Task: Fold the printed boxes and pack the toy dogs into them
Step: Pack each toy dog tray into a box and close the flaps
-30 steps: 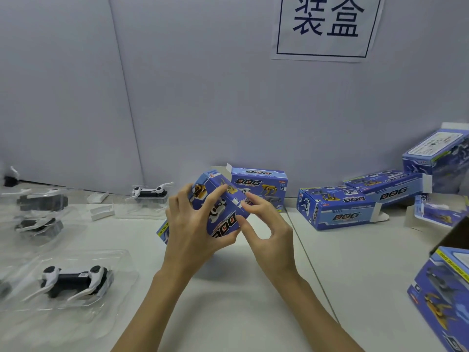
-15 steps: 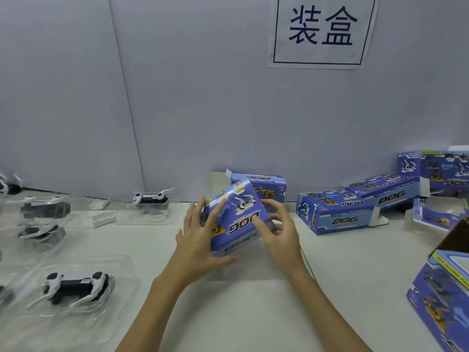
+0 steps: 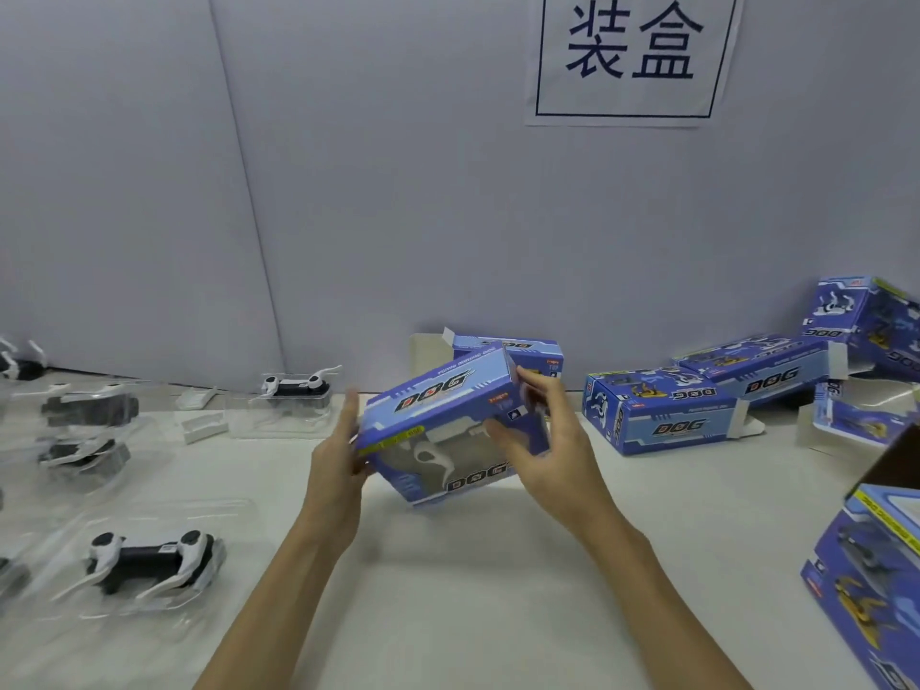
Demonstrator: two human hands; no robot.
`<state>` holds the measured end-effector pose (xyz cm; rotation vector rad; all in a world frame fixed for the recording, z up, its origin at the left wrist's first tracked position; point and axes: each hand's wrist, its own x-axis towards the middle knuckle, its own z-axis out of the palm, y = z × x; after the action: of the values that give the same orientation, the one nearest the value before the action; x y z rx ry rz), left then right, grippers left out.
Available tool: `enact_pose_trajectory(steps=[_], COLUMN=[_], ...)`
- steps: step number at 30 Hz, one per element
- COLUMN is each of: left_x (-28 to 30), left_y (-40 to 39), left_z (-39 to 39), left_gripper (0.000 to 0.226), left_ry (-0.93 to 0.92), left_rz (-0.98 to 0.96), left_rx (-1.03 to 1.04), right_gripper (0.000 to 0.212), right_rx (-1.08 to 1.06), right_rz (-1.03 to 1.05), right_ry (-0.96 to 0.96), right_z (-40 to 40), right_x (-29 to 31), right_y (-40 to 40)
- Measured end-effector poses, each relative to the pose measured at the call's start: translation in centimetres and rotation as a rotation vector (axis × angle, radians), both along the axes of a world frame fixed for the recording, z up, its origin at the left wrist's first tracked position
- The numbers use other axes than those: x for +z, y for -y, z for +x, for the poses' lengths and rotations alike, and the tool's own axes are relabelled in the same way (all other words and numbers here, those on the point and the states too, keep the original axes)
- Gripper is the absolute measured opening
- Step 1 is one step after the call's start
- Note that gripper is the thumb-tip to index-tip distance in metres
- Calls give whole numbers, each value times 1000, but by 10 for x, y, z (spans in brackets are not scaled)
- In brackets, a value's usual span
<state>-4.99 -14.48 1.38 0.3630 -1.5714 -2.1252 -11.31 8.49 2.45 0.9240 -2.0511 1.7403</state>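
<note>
- The left grip [image 3: 343,453] is laid flat against the left end of the printed box [image 3: 450,423], fingers almost straight and pointing up; the end is pressed rather than clasped, probably so that it is kept square and shut.
- The right grip [image 3: 542,440] is curled round the box's right end, the thumb lying across the windowed front and the fingers wrapped behind the far corner; the weight appears to be carried by this side.
- The box is held between the 2 grips, tilted with its right end higher, just above the worktop [image 3: 473,590] and in front of the person.
- Through the clear window a white and dark shape is seen, which is judged to be a toy dog already inside; the flaps at the ends are hidden by the grips, so their state cannot be told.
- The tilt seems chosen so that the front and top can be checked, or the box turned for setting down.
- Behind it, against the wall, another folded box [image 3: 517,348] is stood with a flap up.
- To the right, more blue boxes [image 3: 662,415] are laid in a loose group, some with open flaps, apparently waiting or finished.
- To the left, a toy dog in a clear tray [image 3: 149,560] is kept near, with others further back [image 3: 296,388], presumably as the supply to be packed.
</note>
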Motion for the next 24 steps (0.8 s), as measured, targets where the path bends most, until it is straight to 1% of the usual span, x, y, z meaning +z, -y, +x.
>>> enact_pose_trajectory(steps=[1, 2, 3, 5, 6, 7, 8, 10, 13, 15, 17, 19, 22, 24], left_x=[2, 4, 4, 2, 0, -3, -5, -8, -11, -11, -11, -8, -8, -11], left_y=[-1, -2, -6, -15, -19, -24, -27, -33, -37, -37, -33, -24, -3, 4], left_z=[0, 1, 1, 1, 1, 0, 0, -1, -3, -5, -6, -6, -5, -5], left_gripper=[55, 55, 53, 41, 38, 41, 44, 46, 46, 43, 42, 46, 51, 49], left_ry=[-16, -32, -37, -40, -53, -69, -79, -100, -124, -131, -133, -136, -120, -101], left_rz=[8, -24, -77, -191, -234, -250, -233, -168, -107, -108, -119, -103, -95, -125], left_rx=[-31, -59, -78, -131, -172, -204, -218, -227, -214, -199, -197, -197, -249, -291], right_gripper=[51, 48, 48, 50, 50, 47, 41, 31, 33, 34, 32, 29, 43, 48], right_rx=[-66, -95, -86, -75, -87, -88, -85, -88, -105, -97, -66, -9, 98, 96], right_rz=[-23, -65, -126, -199, -196, -188, -185, -199, -212, -212, -205, -196, -150, -87], right_ry=[12, 64, 148, 300, 352, 398, 427, 451, 414, 403, 426, 483, 542, 525], right_z=[1, 1, 1, -3, -7, -10, -13, -17, -18, -18, -17, -17, -15, -14], right_x=[1, 1, 2, 1, 1, 1, -1, -4, -8, -9, -8, -7, -2, -1], right_y=[2, 3, 4, 4, 3, 3, 2, 1, 0, -1, -3, -4, -6, -5])
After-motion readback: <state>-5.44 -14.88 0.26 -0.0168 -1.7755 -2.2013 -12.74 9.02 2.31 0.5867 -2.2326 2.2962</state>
